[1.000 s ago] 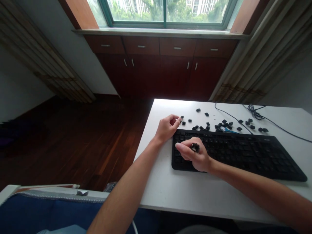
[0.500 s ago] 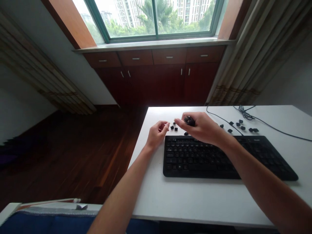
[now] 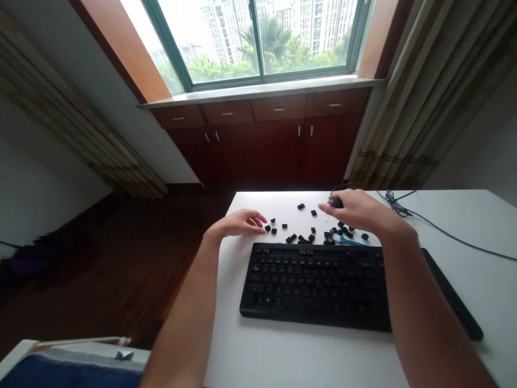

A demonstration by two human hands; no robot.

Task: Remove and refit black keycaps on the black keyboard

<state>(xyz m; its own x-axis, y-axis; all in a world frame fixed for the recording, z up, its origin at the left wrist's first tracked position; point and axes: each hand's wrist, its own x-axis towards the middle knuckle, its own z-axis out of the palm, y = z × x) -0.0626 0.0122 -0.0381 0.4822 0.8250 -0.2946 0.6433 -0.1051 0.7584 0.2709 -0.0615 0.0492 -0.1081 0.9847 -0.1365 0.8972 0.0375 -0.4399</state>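
My left hand (image 3: 243, 222) rests at the left of the white table, fingers curved and apart, with nothing seen in them. Its fingertips are close beside a small black keycap (image 3: 267, 228). My right hand (image 3: 355, 207) is over the far side of the table, its fingers closed around a small black object (image 3: 335, 202) whose kind is unclear. Below my right hand lie a cluster of loose keycaps (image 3: 329, 237) and a thin blue tool (image 3: 350, 241) with a pale end. The black keyboard (image 3: 315, 285) lies nearer me, partly covered by my right forearm.
Several more keycaps (image 3: 301, 206) are scattered behind the keyboard on the white table (image 3: 307, 350). A black cable (image 3: 452, 235) runs across the right side, bundled near the far edge. Beyond are a dark wood cabinet (image 3: 258, 151) and curtains (image 3: 399, 118).
My right hand has moved right, still around the black object, uncovering keycaps and the blue tool. My left hand has shifted left, its fingers now more spread. The view has tilted slightly.
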